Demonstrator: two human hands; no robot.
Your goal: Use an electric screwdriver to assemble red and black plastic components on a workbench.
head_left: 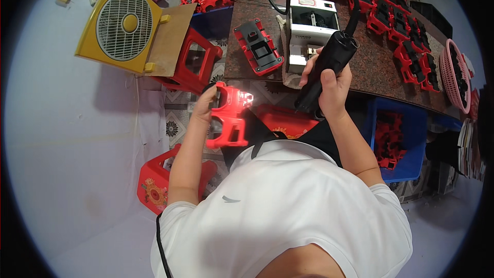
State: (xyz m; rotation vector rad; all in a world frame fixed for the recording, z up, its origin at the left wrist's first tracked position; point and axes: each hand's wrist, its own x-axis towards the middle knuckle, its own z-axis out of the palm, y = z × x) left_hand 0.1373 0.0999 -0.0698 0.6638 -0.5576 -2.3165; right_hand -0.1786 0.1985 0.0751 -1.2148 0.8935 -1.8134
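Observation:
My left hand (pixel 204 105) is closed on the side of a red plastic frame (pixel 234 104), held up off the table's near edge, with wide openings and a bright glare on its upper part. In my right hand (pixel 335 87) is a thick black electric screwdriver (pixel 332 59), my fingers wrapped round its body. It tilts with its lower end toward me, left of my wrist, and its cord loops over the table. Just beyond it stands a white screw feeder (pixel 306 35). Left of the feeder lies a red and black housing (pixel 259 46) on the table.
The speckled brown table (pixel 257 10) carries rows of red and black housings (pixel 399 23) at right, by a pink basket (pixel 453 80). A blue bin (pixel 411 162) of red parts stands below. Red stools (pixel 154 185) and a yellow fan (pixel 128 23) are at left.

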